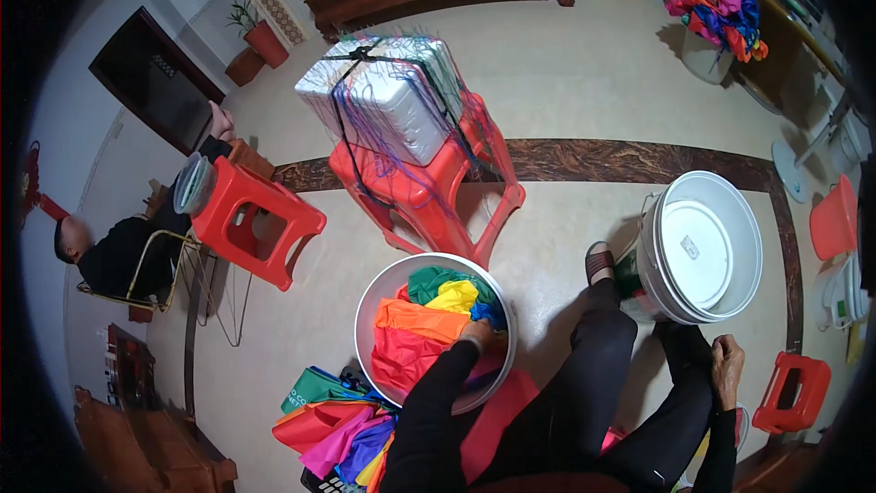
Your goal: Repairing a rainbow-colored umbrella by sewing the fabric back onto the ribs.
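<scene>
Folded cloth (417, 323) in red, orange, yellow, green and blue fills a round white bucket (361, 329) in front of me. My left hand (476, 334) reaches inside its right part, against the cloth; its fingertips are hidden, so their grip does not show. By my right knee is my right hand (727, 371), with fingers curled together; whatever they may hold is hidden. Beyond that hand stands a large white bucket (650, 260) with a round white lid (695, 254) on top. Multicoloured cloth (342, 424) lies heaped left of the cloth bucket.
A red plastic stool (401, 178) carries a white block (383, 96) wound with coloured threads. Left of it are another red stool (260, 219) and a seated person (128, 260). A small red stool (792, 393) stands at the right; a cloth-filled bin (707, 59) stands far right.
</scene>
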`<state>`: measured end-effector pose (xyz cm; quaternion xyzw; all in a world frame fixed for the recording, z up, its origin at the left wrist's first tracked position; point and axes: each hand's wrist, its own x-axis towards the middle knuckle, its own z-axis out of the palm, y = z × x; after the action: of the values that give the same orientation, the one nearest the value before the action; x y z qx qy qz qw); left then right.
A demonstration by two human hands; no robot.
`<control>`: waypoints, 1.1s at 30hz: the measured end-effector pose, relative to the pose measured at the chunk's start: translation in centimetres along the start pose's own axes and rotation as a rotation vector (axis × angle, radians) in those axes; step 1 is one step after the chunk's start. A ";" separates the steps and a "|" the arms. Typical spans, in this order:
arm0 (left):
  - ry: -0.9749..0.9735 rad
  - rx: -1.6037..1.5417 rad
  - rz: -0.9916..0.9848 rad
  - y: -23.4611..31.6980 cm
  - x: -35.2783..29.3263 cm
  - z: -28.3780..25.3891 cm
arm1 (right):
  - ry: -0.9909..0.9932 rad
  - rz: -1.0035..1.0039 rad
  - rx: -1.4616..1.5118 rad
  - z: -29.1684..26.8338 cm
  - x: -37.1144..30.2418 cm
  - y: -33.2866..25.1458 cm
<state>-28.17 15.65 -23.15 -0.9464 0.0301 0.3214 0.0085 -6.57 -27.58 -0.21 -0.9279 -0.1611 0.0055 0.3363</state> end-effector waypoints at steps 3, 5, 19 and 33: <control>0.018 -0.070 -0.115 -0.7 -4.8 -0.6 | -0.012 -0.030 0.067 0.7 0.4 0.1; 0.150 -0.181 -0.247 -1.0 -7.3 0.2 | -0.023 -0.039 0.085 0.9 0.6 -0.2; 1.240 -1.497 -0.328 -4.2 -23.8 -20.4 | -0.112 -0.207 -0.065 0.3 0.1 -0.5; 1.211 -2.447 0.421 1.6 -13.4 -32.1 | 0.033 -0.635 0.586 -0.6 1.5 -17.4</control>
<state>-19.32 13.62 10.47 -0.3195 -0.1285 -0.3196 -0.8827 -10.25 -14.98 11.31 -0.6974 -0.4248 -0.0678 0.5732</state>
